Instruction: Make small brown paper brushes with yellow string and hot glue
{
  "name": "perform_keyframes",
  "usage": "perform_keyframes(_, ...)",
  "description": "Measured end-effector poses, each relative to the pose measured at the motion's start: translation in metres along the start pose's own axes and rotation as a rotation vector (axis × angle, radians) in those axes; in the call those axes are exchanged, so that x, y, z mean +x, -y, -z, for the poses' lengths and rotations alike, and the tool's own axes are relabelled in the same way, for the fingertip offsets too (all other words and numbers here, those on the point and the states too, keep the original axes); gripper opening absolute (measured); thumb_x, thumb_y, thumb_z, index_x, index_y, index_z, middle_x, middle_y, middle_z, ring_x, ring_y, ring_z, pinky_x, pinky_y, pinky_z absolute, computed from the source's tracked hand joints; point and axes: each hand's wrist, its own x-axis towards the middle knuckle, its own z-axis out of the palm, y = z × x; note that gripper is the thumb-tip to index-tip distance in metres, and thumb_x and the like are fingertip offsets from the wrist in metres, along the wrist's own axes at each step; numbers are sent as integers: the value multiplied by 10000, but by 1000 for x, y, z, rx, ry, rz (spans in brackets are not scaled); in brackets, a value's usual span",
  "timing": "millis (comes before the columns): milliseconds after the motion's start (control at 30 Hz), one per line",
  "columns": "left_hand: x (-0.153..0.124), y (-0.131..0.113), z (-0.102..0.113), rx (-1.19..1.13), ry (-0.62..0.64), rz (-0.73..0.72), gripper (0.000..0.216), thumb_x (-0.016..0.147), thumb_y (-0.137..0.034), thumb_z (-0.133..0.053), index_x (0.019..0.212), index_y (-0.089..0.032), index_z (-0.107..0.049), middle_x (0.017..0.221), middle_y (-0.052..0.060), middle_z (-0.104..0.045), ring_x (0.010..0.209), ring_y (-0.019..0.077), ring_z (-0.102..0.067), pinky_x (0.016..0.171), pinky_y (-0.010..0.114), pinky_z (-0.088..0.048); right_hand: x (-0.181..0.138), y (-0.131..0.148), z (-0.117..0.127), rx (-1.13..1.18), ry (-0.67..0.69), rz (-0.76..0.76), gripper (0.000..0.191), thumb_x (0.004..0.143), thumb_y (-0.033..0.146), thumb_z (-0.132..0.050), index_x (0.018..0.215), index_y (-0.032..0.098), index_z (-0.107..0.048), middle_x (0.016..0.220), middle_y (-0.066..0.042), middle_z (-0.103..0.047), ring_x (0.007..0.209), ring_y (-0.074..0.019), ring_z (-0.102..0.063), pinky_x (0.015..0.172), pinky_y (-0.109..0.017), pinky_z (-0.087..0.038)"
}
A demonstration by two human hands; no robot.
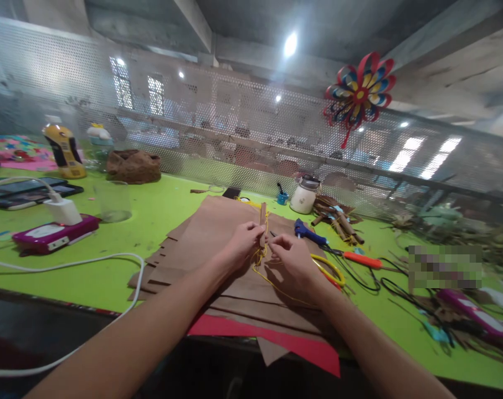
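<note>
My left hand (250, 239) is closed around a narrow brown paper roll (263, 213), held upright above a stack of brown paper sheets (210, 238). Yellow string (260, 257) is wound about the roll and trails toward my right hand (291, 255). Close beside the roll, my right thumb and index finger are pinched together; what lies between them is too small to make out. A thin dark tip (272, 234) shows at these fingers. Behind the hand sticks out a yellow loop (332, 270), like a scissors handle; whether the hand holds it is hidden.
A blue glue gun (309, 233) and an orange-handled tool (363, 260) lie right, among black cords. Behind are a white jar (304, 195) and brown rolls (345, 224). A clear cup (113, 202), purple power strip (56, 234) and white cable (110, 256) sit left. Red paper (268, 338) overhangs the front edge.
</note>
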Motion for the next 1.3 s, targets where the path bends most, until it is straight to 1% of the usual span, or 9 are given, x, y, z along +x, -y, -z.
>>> perform_keyframes(133, 0, 0, -2, 324, -23, -141, 139, 706, -264, -612, 672, -148, -544, 583, -8, -533, 520, 95, -454, 512, 219, -334, 5, 1, 11, -44, -104, 88, 241, 728, 373, -565, 636, 152, -597, 562, -7, -564, 542, -136, -509, 550, -262, -403)
perform_keyframes(300, -3, 1, -5, 678, -38, -359, 117, 697, -265, -628, 674, -163, -576, 595, -4, -541, 559, 119, -453, 546, 235, -313, 14, -8, 17, 40, -174, 70, 363, 724, 515, -575, 636, 163, -575, 527, 8, -532, 494, -126, -478, 503, -256, -383)
perform_keyframes(433, -6, 4, -7, 735, 28, -442, 107, 706, -275, -635, 750, -180, -612, 669, 13, -595, 597, 137, -488, 569, 237, -321, 16, -11, 17, 34, -151, 75, 398, 729, 545, -569, 583, 176, -532, 487, 24, -500, 460, -114, -455, 478, -248, -358)
perform_keyframes(533, -7, 5, -8, 756, 53, -435, 143, 706, -302, -638, 784, -184, -624, 689, 18, -608, 601, 144, -496, 562, 238, -321, 16, -11, 19, 12, -142, 76, 382, 738, 526, -571, 590, 175, -534, 494, 21, -512, 464, -113, -456, 478, -247, -351)
perform_keyframes(700, -6, 4, -8, 618, 110, -345, 222, 667, -298, -672, 851, -177, -648, 752, 31, -647, 658, 162, -545, 585, 236, -358, 14, -8, 21, 31, -114, 58, 364, 742, 509, -572, 597, 176, -536, 489, 26, -516, 472, -112, -457, 497, -249, -367)
perform_keyframes(900, -2, 8, -8, 426, 207, -209, 357, 698, -355, -650, 983, -141, -632, 643, 17, -612, 552, 136, -533, 522, 227, -375, 13, -5, 22, 65, -90, 75, 356, 735, 501, -581, 603, 172, -547, 501, 24, -523, 479, -111, -452, 507, -252, -370)
perform_keyframes(1100, -8, -2, -10, 287, 288, -144, 299, 753, -394, -597, 852, -116, -642, 630, 37, -591, 539, 112, -511, 506, 217, -372, 11, -4, 23, 95, -60, 70, 331, 734, 482, -590, 644, 164, -576, 506, 27, -524, 486, -106, -441, 516, -249, -358)
perform_keyframes(1200, -10, -5, -11, 218, 285, -106, 250, 766, -356, -588, 833, -122, -645, 604, 37, -588, 516, 102, -495, 492, 211, -347, 11, -5, 23, 126, -51, 61, 323, 712, 477, -613, 665, 158, -588, 508, 27, -526, 484, -104, -440, 508, -244, -350)
perform_keyframes(1300, -11, -6, -11, 213, 265, -119, 203, 760, -319, -597, 824, -133, -646, 586, 31, -582, 503, 100, -485, 486, 209, -336, 11, -7, 23, 183, -50, 37, 304, 692, 455, -638, 665, 158, -583, 515, 22, -533, 489, -106, -449, 497, -240, -345)
